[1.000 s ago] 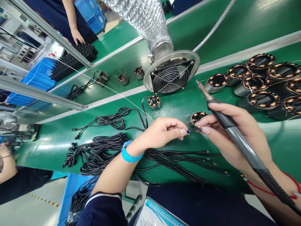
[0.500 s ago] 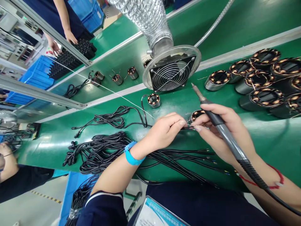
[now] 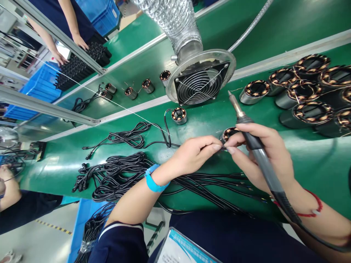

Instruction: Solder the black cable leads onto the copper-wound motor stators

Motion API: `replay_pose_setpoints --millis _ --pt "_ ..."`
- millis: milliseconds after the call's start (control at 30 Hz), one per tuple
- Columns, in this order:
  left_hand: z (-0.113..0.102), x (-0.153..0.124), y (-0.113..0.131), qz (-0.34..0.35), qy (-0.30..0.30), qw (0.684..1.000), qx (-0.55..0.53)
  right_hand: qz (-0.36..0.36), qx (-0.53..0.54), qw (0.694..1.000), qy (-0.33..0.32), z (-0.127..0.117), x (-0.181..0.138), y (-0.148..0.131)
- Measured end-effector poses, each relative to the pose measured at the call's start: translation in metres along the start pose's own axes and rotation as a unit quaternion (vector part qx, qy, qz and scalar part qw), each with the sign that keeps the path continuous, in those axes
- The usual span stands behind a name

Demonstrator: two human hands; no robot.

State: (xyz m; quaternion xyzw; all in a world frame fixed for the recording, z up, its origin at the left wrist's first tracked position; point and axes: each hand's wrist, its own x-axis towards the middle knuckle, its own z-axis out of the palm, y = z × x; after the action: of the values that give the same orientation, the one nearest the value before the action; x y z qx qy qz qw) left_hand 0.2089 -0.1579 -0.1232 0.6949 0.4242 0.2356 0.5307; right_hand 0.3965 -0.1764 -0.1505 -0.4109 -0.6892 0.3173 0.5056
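Observation:
My left hand (image 3: 195,155), with a blue band at the wrist, is closed, its thumb and forefinger pinching a thin wire (image 3: 223,148). My right hand (image 3: 276,157) is wrapped round a soldering iron (image 3: 263,166), whose bare metal tip points up and away. Thumb and forefinger of that same hand also pinch at the wire, so the fingertips of both hands nearly meet. Just behind them stands a wound motor stator (image 3: 229,133), partly covered by the right fingers. The wire's exact ends are hidden by the fingertips.
A fume fan (image 3: 199,86) on a foil duct hangs ahead. Several stators (image 3: 312,113) crowd the right; another stator (image 3: 179,116) sits below the fan. Coiled black cables (image 3: 120,171) lie left. Co-workers' hands (image 3: 79,41) rest on black parts beyond the frame; another person's arm (image 3: 11,186) is left.
My fingertips have drawn closer together over the wire. The soldering iron has turned slightly more upright in my right hand. Beyond the frame, the other person's hand has shifted a little.

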Motion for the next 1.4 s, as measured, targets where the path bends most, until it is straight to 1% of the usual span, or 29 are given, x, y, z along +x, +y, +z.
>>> replay_pose_setpoints --millis 67,100,133,200,333,400,500,567,667,833,1067,1200,1400 --pt "0.0 -0.001 -0.001 -0.038 -0.033 0.993 -0.109 0.012 0.012 1.0 0.006 0.001 -0.001 0.001" --pt "0.0 -0.001 -0.001 -0.052 -0.034 0.988 -0.14 0.019 0.02 1.0 0.008 0.002 -0.002 0.002" --pt "0.0 0.0 -0.001 -0.063 -0.024 0.986 -0.154 0.027 0.026 0.999 0.009 0.002 -0.002 0.003" --pt "0.0 0.003 -0.001 -0.08 0.017 0.985 -0.149 0.05 0.019 0.998 0.015 0.002 -0.003 0.004" --pt "0.001 0.015 -0.004 -0.11 0.101 0.98 -0.13 0.102 -0.051 0.992 0.062 -0.006 -0.004 0.0" --pt "0.001 0.022 -0.007 -0.119 0.126 0.977 -0.125 0.085 -0.075 0.991 0.073 -0.013 -0.007 -0.002" --pt "0.002 0.029 -0.012 -0.123 0.147 0.975 -0.115 0.01 -0.112 0.99 0.088 -0.02 -0.016 0.0" --pt "0.001 0.031 -0.014 -0.125 0.148 0.975 -0.111 -0.026 -0.143 0.984 0.098 -0.023 -0.024 0.005" --pt "0.001 0.031 -0.016 -0.129 0.144 0.975 -0.107 -0.044 -0.147 0.983 0.102 -0.024 -0.034 0.013" --pt "0.001 0.029 -0.016 -0.119 0.152 0.976 -0.1 -0.031 -0.124 0.988 0.09 -0.023 -0.036 0.019" --pt "0.001 0.029 -0.019 -0.096 0.148 0.982 -0.064 0.014 -0.119 0.989 0.083 -0.021 -0.037 0.016" --pt "0.001 0.029 -0.021 -0.073 0.148 0.985 -0.055 0.006 -0.114 0.99 0.086 -0.021 -0.039 0.019" --pt "0.001 0.03 -0.023 -0.053 0.149 0.986 -0.044 -0.024 -0.114 0.989 0.089 -0.021 -0.038 0.023"
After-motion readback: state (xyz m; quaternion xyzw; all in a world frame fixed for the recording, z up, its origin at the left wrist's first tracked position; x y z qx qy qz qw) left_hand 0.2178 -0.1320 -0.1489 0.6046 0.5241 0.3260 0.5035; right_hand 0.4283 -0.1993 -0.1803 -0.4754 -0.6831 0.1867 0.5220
